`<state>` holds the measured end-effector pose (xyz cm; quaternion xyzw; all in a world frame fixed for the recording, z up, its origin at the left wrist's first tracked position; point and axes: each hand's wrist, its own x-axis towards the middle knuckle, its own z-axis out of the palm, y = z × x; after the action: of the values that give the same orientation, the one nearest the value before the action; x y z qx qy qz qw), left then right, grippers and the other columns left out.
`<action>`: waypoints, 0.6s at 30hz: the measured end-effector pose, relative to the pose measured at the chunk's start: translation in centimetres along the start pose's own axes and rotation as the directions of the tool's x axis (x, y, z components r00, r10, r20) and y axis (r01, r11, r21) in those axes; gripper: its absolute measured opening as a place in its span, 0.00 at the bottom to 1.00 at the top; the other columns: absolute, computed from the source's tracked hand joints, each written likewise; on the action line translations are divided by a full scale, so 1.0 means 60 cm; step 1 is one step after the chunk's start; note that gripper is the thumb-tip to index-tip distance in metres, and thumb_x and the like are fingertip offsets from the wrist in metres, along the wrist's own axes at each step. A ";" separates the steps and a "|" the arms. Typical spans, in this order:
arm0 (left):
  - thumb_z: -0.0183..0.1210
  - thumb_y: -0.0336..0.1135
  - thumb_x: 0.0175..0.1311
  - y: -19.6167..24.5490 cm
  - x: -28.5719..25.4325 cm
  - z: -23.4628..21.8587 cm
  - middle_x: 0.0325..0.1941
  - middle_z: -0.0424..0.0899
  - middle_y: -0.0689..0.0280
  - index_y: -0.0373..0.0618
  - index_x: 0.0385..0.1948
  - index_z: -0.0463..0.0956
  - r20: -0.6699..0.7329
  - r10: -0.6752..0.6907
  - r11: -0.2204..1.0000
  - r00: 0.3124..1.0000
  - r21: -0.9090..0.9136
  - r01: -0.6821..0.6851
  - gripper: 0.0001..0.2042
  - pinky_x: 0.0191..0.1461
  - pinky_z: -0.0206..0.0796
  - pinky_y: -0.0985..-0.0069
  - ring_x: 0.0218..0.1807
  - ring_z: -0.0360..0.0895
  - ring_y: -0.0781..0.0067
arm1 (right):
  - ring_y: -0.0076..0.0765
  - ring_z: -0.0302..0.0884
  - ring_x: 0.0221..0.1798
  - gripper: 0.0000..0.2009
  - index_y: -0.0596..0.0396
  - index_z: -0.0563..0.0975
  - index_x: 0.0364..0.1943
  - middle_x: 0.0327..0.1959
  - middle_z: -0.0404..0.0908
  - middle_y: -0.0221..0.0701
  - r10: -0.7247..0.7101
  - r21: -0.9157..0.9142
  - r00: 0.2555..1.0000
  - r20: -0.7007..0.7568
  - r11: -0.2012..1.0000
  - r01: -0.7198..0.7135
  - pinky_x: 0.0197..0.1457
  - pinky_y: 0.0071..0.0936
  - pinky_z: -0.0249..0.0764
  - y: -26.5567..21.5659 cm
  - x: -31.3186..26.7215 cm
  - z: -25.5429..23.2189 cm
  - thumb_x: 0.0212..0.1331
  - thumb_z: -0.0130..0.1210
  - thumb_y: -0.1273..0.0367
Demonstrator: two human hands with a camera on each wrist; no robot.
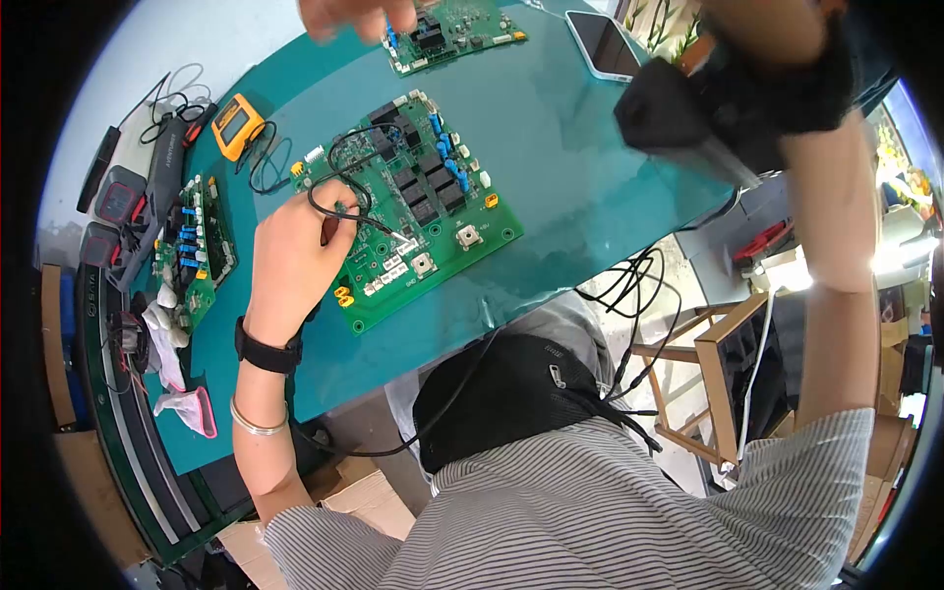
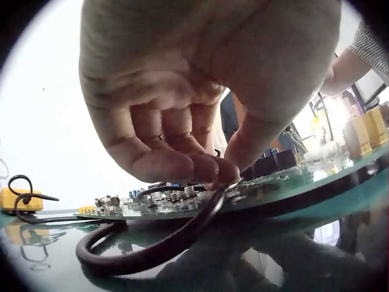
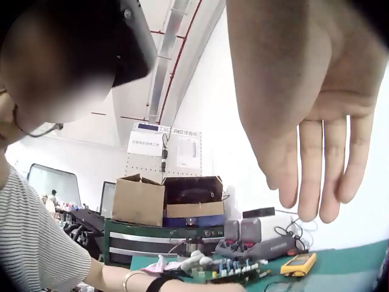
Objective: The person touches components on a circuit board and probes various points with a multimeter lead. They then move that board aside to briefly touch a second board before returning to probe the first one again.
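Note:
My left hand [image 1: 300, 241] is low over a green circuit board [image 1: 452, 261]. Its thumb and fingertips pinch a thin black cable [image 2: 152, 258], which bends in a loop below the hand in the left wrist view. A bit of bright metal shows on the cable right at the fingertips. Black relays, blue parts and white connectors cover the board. My right hand [image 3: 334, 128] is raised with straight fingers and nothing in it. In the head view only its fingertips [image 1: 359, 18] show at the top edge, above a second green circuit board [image 1: 472, 39].
A yellow meter [image 1: 236, 126] with a black lead lies at the back left of the green table [image 1: 560, 265]. Another circuit board [image 1: 202, 261] and white gloves [image 1: 187, 408] lie along the left. A phone [image 1: 603, 45] rests at the far right. Black cables [image 1: 629, 295] hang beyond the table edge.

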<state>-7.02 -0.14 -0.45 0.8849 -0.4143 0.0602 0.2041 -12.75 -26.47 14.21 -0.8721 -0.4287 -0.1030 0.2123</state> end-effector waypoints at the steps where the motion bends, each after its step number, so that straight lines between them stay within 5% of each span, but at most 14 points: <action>1: 0.63 0.27 0.63 -0.001 0.000 0.000 0.28 0.82 0.63 0.47 0.39 0.78 -0.006 0.000 1.000 1.000 0.000 0.000 0.06 0.31 0.66 0.71 0.24 0.76 0.69 | 0.25 0.59 0.19 0.15 0.60 0.70 0.20 0.15 0.64 0.30 -0.012 0.012 1.000 -0.004 1.000 0.012 0.25 0.28 0.63 0.001 0.002 -0.004 0.67 0.51 0.71; 2: 0.63 0.27 0.63 -0.002 0.000 -0.001 0.28 0.82 0.63 0.47 0.38 0.78 -0.002 0.010 1.000 1.000 -0.014 -0.010 0.05 0.31 0.66 0.71 0.24 0.77 0.68 | 0.25 0.58 0.18 0.16 0.60 0.69 0.18 0.13 0.63 0.30 -0.024 0.026 1.000 -0.008 0.999 0.024 0.24 0.28 0.63 0.000 0.001 -0.006 0.67 0.50 0.71; 3: 0.63 0.28 0.63 -0.002 0.001 -0.002 0.28 0.81 0.62 0.47 0.38 0.78 0.002 0.019 0.999 1.000 -0.027 -0.019 0.05 0.31 0.66 0.71 0.25 0.77 0.68 | 0.30 0.72 0.26 0.11 0.57 0.76 0.33 0.23 0.75 0.32 0.156 -0.119 0.988 -0.013 0.980 -0.156 0.32 0.31 0.72 -0.008 -0.011 0.015 0.67 0.57 0.63; 4: 0.63 0.28 0.63 -0.001 0.001 -0.004 0.28 0.81 0.62 0.47 0.38 0.78 -0.001 0.019 1.000 1.000 -0.025 -0.019 0.05 0.31 0.66 0.71 0.25 0.77 0.68 | 0.35 0.86 0.34 0.17 0.54 0.84 0.48 0.33 0.88 0.34 0.329 -0.256 0.943 -0.046 0.909 -0.330 0.40 0.35 0.80 -0.025 -0.024 0.048 0.66 0.64 0.56; 11: 0.63 0.30 0.66 -0.004 0.008 -0.005 0.26 0.76 0.62 0.48 0.46 0.81 -0.110 -0.006 0.999 0.994 -0.043 0.001 0.09 0.32 0.66 0.69 0.25 0.75 0.66 | 0.41 0.81 0.28 0.24 0.58 0.83 0.53 0.24 0.82 0.33 0.295 -0.093 0.942 -0.159 0.946 -0.312 0.36 0.35 0.77 0.012 -0.059 0.172 0.65 0.64 0.52; 13: 0.63 0.30 0.66 0.019 0.012 -0.016 0.26 0.77 0.62 0.49 0.51 0.81 -0.105 -0.051 0.991 0.993 -0.132 0.037 0.13 0.32 0.67 0.69 0.24 0.75 0.67 | 0.52 0.86 0.44 0.29 0.54 0.82 0.56 0.39 0.87 0.41 0.515 0.083 0.855 0.054 0.851 -0.518 0.49 0.43 0.80 0.013 -0.050 0.168 0.58 0.67 0.48; 14: 0.64 0.31 0.67 0.016 0.011 -0.016 0.26 0.77 0.63 0.49 0.53 0.81 -0.102 -0.020 0.993 0.995 -0.119 0.008 0.14 0.31 0.68 0.69 0.24 0.75 0.67 | 0.52 0.86 0.44 0.29 0.54 0.82 0.56 0.39 0.87 0.41 0.500 0.084 0.865 0.051 0.861 -0.502 0.49 0.43 0.80 0.018 -0.050 0.171 0.58 0.67 0.48; 18: 0.58 0.36 0.75 0.008 0.009 -0.017 0.26 0.79 0.55 0.39 0.38 0.81 -0.161 0.082 0.996 0.984 -0.024 -0.087 0.10 0.32 0.67 0.64 0.25 0.77 0.54 | 0.49 0.84 0.37 0.26 0.54 0.79 0.55 0.31 0.84 0.37 0.400 0.193 0.910 0.110 0.889 -0.415 0.42 0.42 0.78 0.033 -0.051 0.173 0.59 0.69 0.53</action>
<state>-6.94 -0.37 0.78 0.8556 -0.4347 0.1329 0.2476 -13.08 -24.95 3.33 -0.9179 -0.2516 0.0196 0.3062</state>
